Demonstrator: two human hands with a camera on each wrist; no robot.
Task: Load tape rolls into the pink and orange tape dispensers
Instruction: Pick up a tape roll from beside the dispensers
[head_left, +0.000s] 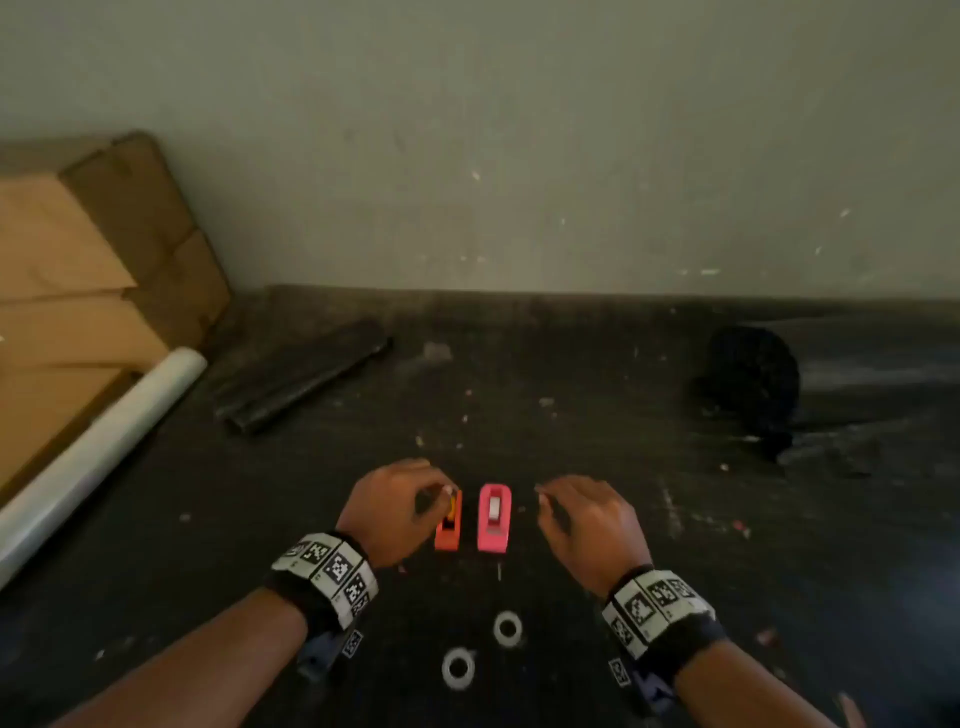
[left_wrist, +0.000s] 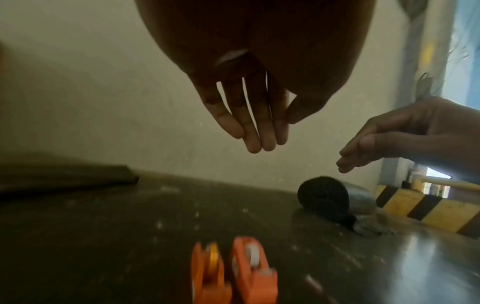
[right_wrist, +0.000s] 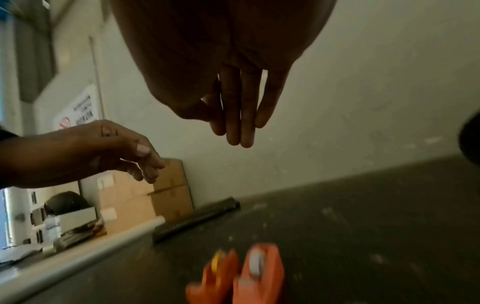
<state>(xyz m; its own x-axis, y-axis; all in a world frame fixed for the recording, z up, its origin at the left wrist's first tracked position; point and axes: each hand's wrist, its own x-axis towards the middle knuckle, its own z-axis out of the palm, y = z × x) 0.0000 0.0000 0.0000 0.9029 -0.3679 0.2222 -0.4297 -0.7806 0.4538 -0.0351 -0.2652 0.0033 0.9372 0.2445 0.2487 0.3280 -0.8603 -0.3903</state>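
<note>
The two tape rolls (head_left: 458, 669) (head_left: 507, 629) lie near me, light, stiff rings, best pinched by the rim; beyond them the orange dispenser (head_left: 448, 525) and pink dispenser (head_left: 494, 517) stand side by side; my left hand (head_left: 397, 506) and right hand (head_left: 589, 522) hover relaxed, empty, either side.

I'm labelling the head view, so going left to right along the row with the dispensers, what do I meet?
left hand → orange dispenser → pink dispenser → right hand
</note>
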